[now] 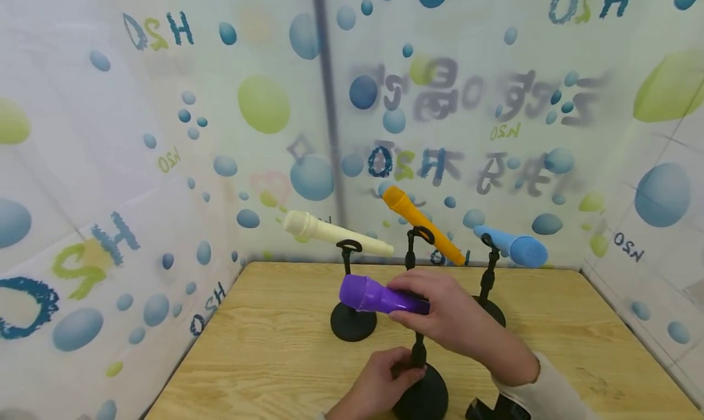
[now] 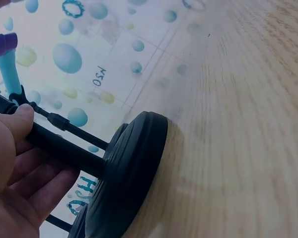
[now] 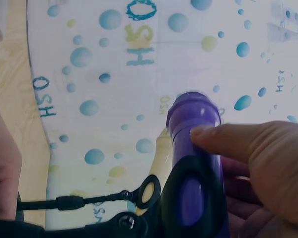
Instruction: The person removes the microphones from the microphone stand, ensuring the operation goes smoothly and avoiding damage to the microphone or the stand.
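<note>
My right hand (image 1: 440,304) holds a purple toy microphone (image 1: 363,294) by its handle, thumb on one side and fingers on the other. Its head points left. In the right wrist view, the black ring clip (image 3: 219,198) of a stand overlaps the purple handle. Lower down, my left hand (image 1: 379,380) grips the pole of that black microphone stand (image 1: 423,395) just above its round base. The left wrist view shows the thumb and fingers about the pole (image 2: 64,148), with the base (image 2: 139,168) at the wooden tabletop.
Behind, a cream microphone (image 1: 335,232), an orange one (image 1: 426,223) and a blue one (image 1: 517,247) rest tilted in black stands. The wooden table (image 1: 264,334) meets patterned curtains (image 1: 264,163) at the back and sides. A black device (image 1: 508,408) is by the right sleeve.
</note>
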A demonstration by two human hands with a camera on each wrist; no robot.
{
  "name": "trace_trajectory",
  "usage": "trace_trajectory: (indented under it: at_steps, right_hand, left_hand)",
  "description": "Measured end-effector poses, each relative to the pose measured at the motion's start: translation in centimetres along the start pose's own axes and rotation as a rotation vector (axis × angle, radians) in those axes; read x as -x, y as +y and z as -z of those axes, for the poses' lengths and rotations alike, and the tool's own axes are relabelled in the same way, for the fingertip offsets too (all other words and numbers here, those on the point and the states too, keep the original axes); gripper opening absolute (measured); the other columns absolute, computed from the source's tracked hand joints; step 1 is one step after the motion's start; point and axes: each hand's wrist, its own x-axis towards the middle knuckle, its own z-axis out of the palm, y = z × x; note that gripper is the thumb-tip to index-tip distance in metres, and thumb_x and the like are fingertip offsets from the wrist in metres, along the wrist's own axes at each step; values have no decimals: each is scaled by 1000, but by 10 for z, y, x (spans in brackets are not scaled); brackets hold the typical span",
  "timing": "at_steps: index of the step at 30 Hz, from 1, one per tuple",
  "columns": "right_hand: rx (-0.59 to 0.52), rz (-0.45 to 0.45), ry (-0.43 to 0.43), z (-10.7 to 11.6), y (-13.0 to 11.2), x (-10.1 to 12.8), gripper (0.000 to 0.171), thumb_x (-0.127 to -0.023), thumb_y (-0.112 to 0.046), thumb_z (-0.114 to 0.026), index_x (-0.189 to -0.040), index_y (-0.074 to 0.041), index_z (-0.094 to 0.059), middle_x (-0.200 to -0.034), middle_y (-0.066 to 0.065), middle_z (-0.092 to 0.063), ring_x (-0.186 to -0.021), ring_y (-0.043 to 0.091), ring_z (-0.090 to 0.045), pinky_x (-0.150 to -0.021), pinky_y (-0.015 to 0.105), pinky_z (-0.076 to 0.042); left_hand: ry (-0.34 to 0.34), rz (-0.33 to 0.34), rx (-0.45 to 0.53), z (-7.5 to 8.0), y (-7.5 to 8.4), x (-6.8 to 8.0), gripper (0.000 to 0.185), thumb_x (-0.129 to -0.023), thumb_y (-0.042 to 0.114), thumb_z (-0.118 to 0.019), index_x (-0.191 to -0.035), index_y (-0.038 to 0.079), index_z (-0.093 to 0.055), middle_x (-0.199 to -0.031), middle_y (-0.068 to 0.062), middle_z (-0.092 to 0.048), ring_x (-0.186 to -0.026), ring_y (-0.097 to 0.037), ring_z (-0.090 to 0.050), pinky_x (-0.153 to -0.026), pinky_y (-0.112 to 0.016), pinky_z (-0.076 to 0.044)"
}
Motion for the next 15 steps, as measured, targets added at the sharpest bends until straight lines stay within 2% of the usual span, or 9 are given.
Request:
trace_trajectory:
  at_steps: [3,10,15]
  right_hand:
    - [-2,-20,-5,1,-4,-1,32,-97,-27,-83,-126,-13,-77,-121,2,-77,-103,15,-70,-88,32,-62]
    - [-11,-82,-18,2,-7,-1,33,-97,-27,-83,-126,-13,-77,-124,2,-77,-105,16,-71,-89,31,-61]
    - [-29,-105,-18,0,-7,-2,34,-97,-29,-83,-126,-14,-77,-129,4,-77,-111,20,-72,-92,34,-61]
  left_hand:
    - [-9,10,28,2,1,1,19,-106,21,-70,-121,10,-76,-115,2,-81,-106,-1,-73,-93,-22,-57]
    - [-37,-18,114,-1,-6,1,15,-109,18,-64,-120,10,-70,-119,-8,-79,-110,-5,-73,-98,-21,-55]
    - [-37,-5,114,-2,-7,-1,11,-109,15,-63,-114,8,-68,-114,-7,-80,-110,-5,-72,-98,-21,-54]
